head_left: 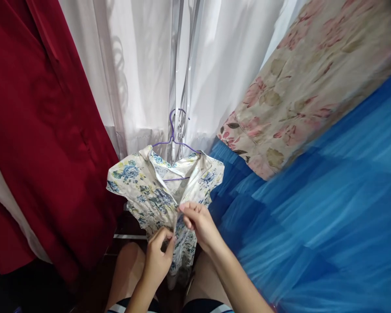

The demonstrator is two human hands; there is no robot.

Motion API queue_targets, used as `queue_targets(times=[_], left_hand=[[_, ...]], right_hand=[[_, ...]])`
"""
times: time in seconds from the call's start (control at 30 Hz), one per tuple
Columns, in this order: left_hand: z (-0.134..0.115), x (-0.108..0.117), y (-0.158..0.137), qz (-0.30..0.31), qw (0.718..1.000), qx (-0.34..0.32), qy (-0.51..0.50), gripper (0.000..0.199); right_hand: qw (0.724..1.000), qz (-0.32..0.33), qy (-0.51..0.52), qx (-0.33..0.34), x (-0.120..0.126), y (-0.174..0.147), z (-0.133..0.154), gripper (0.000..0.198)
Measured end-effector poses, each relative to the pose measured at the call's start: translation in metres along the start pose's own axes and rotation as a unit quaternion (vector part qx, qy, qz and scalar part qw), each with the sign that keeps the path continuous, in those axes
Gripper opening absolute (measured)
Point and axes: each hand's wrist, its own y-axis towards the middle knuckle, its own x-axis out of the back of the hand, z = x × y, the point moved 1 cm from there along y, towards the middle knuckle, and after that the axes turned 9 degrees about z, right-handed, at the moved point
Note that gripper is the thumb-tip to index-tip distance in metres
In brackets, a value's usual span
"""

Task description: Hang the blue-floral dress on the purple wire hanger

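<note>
A floral garment hangs on a purple hanger just off center toward seven o'clock, its front pinched by the left hand at seven and the right hand at six, red fabric at nine

Gap beside hanger, above dress, seemingly open to curtain; red cloth bars left, blue tulle right.
</note>
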Motion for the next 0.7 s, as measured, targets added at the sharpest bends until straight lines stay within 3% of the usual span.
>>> queue_targets(times=[0.2,0.37,0.43,0.53,0.6,0.7], left_hand=[[-0.015,0.014,-0.001,0.085,0.996,0.008,0.014,0.018],[-0.017,0.021,0.011,0.155,0.987,0.013,0.029,0.008],[-0.025,0.036,0.024,0.122,0.992,-0.004,0.015,0.01],[-0.057,0.069,0.055,-0.011,0.998,-0.066,-0.01,0.037],[-0.088,0.091,0.079,-0.083,0.987,-0.139,-0.008,0.047],[-0.126,0.108,0.114,-0.086,0.971,-0.216,0.051,0.037]], right_hand=[[0.994,0.002,0.023,0.103,-0.009,0.058,0.093,0.027],[0.988,-0.02,-0.012,0.153,-0.013,0.074,0.111,0.021],[0.984,-0.04,-0.037,0.168,-0.014,0.069,0.104,0.02],[0.979,-0.062,-0.082,0.175,-0.017,0.055,0.094,0.025],[0.977,-0.058,-0.105,0.177,-0.021,0.047,0.091,0.03],[0.973,-0.041,-0.124,0.192,-0.024,0.042,0.089,0.032]])
